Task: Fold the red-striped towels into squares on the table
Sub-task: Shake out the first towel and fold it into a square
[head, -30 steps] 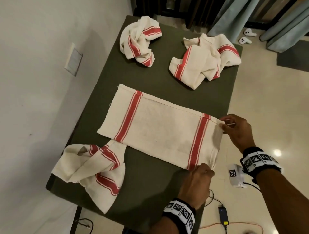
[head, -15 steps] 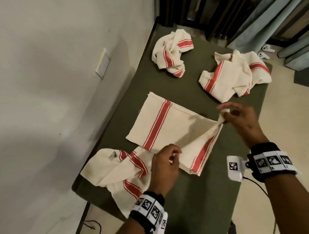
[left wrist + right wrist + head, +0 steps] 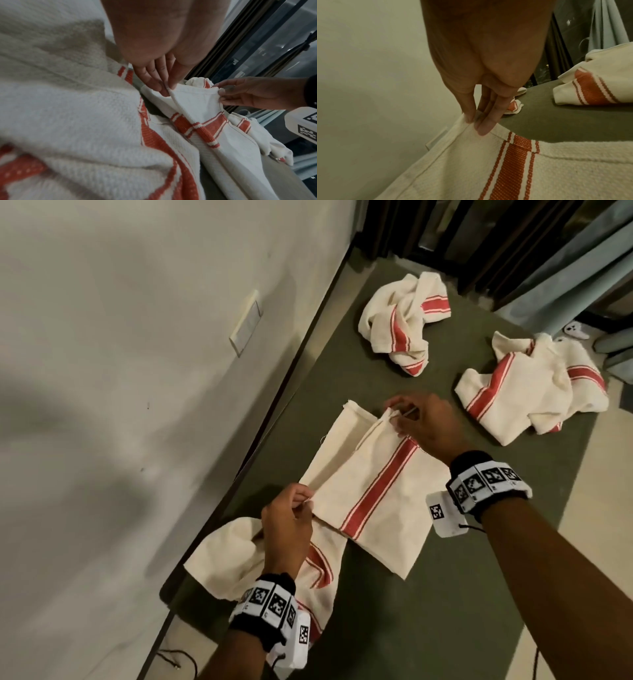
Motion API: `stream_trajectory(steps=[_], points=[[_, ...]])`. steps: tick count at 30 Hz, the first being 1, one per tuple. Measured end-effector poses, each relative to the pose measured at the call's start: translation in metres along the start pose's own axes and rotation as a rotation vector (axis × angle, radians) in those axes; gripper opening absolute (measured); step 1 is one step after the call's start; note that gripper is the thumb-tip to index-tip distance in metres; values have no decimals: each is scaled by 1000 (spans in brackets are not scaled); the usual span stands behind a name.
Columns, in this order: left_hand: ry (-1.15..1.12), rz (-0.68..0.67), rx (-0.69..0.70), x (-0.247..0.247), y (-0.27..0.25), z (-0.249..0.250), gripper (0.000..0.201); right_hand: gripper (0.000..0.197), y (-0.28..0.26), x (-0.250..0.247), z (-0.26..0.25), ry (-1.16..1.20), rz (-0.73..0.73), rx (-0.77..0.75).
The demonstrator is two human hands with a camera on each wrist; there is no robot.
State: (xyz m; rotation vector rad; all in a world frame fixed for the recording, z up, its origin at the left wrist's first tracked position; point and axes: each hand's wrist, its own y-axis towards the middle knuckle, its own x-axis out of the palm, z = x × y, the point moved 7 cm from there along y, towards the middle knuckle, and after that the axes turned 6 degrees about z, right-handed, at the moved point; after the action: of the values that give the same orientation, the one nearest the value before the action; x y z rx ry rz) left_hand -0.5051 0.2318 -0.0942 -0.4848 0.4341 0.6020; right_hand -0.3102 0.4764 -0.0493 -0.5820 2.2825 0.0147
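Note:
A cream towel with red stripes (image 3: 380, 494) lies doubled over on the dark green table (image 3: 462, 594), its upper layer nearly reaching the far left edge. My left hand (image 3: 305, 501) pinches the near corner of the upper layer (image 3: 167, 88). My right hand (image 3: 397, 419) pinches the far corner (image 3: 476, 119), held just above the lower layer. Both corners sit close to the towel's left edge. One red stripe (image 3: 380, 491) runs across the top layer.
A crumpled striped towel (image 3: 239, 563) lies under my left wrist at the table's near left corner. Two more crumpled towels (image 3: 404, 316) (image 3: 524, 385) sit at the far end. A wall (image 3: 137, 371) runs along the table's left side; floor lies to the right.
Both hands have carried the towel's right end over to the left, doubling it. The head view has swung toward the wall.

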Motion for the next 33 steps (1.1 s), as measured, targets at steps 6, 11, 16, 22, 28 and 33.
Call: stream_trajectory(steps=[6,11,16,22,28,33], points=[[71,28,-73,-2,17,-14,19,3,28,31,-2,-82,-16,-12],[51,79,-102,-2,20,-17,18,6,47,48,2,-133,-36,22],[104,134,-113,-2,25,-21,18,7,70,62,-1,-184,-34,-6],[232,143,-107,1,27,-19,18,22,68,80,-4,-225,-62,-54],[308,108,-75,-1,29,-20,22,24,-24,15,20,-122,321,127],[385,54,-51,0,30,-19,14,21,-189,42,56,-85,240,424]])
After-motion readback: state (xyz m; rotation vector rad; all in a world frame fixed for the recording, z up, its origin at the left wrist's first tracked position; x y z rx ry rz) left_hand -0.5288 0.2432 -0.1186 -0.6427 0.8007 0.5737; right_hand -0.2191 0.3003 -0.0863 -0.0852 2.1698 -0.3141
